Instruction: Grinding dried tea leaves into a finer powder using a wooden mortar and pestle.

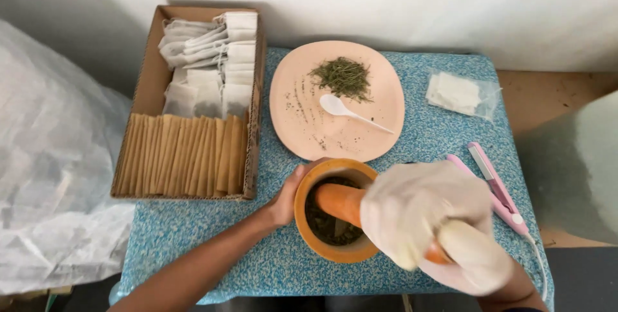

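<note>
Bare left hand (288,197) cups the round orange wooden mortar (335,210) near the blue tabletop's (444,133) front edge; gloved right hand (428,222) fist-closed around orange pestle (339,202) inside it, on crushed herbs.

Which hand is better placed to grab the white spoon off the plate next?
Probably left. The left hand only steadies the mortar, just below the plate and white spoon. The gloved right hand grips the pestle.

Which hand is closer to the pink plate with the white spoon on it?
Left. The left hand grips the mortar rim just below the pink plate. The gloved right hand holds the pestle lower, farther away.
</note>
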